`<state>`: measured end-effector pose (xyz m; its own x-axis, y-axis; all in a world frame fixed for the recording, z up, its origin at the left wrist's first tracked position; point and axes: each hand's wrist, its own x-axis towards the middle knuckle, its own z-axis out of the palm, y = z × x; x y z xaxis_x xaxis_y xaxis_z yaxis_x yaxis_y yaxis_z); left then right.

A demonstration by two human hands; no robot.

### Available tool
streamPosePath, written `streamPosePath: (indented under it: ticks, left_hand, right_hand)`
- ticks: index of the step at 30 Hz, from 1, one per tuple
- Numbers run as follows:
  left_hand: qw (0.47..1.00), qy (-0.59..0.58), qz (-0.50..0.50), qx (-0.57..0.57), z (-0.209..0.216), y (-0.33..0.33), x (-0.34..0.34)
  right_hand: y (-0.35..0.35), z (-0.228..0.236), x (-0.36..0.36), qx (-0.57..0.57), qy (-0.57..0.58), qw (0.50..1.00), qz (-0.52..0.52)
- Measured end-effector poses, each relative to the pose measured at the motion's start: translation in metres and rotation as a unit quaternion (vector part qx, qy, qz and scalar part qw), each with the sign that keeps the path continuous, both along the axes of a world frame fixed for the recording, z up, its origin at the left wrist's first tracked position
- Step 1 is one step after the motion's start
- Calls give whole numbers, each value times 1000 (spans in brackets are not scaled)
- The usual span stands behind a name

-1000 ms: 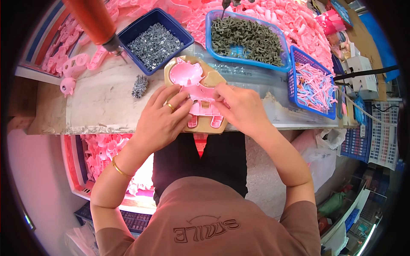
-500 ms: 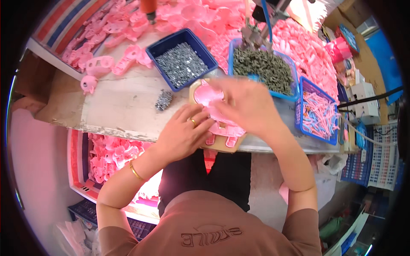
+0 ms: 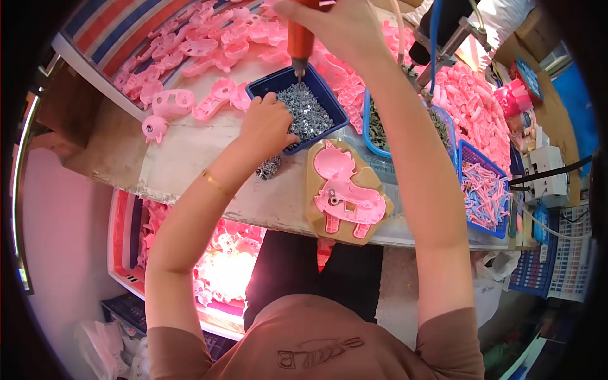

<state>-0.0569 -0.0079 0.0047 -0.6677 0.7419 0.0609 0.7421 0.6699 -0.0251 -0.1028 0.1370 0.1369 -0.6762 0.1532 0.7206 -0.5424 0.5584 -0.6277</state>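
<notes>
Pink animal-shaped plastic half-shell point(image 3: 356, 195) lies hollow side up on a tan, many-sided board point(image 3: 368, 176) near the front edge of a pale, worn worktable point(image 3: 196, 149), with neither hand touching it (a small grey ring-like piece point(image 3: 334, 201) sits in its body). The step in hand looks like fetching: the left hand point(image 3: 268, 123) reaches over the near side of a dark blue square plastic bin point(image 3: 324, 92), its fingers curled at the small silver metal screws point(image 3: 310, 114), though whether they pinch one I cannot tell. The right hand point(image 3: 348, 31) is raised at the top of an orange-red cylindrical driver point(image 3: 300, 43), whose metal tip hangs over the bin; its fingertips run out of view, so how firmly they close is unclear. The next move seems to call for a clean pick of screws and a steady hold on the driver. Half a second ago both hands were at the half-shell, which now lies uncovered, and the driver stood beyond the bin's far left corner.
</notes>
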Motion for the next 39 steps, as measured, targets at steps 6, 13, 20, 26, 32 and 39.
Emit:
streamPosePath:
  ticks: [6, 13, 20, 26, 32, 39]
  left_hand:
    - [998, 34, -15, -45, -17, 19, -18]
    - [996, 5, -27, 83, -17, 10, -17]
    - [977, 33, -113, 178, 0, 7, 20]
    - [931, -21, -184, 314, -10, 17, 69]
    - [913, -4, -202, 354, -6, 28, 92]
    - [902, -85, -166, 390, -15, 32, 104]
  right_hand:
    - [16, -7, 68, -46, -153, 980, 115]
    - [24, -5, 109, -122, -209, 957, 159]
    - [47, -33, 120, -86, -215, 947, 221]
    - [19, -30, 156, -244, -218, 909, 258]
    - [16, -37, 175, -240, -163, 931, 222]
    - [19, -42, 184, -255, -167, 929, 211]
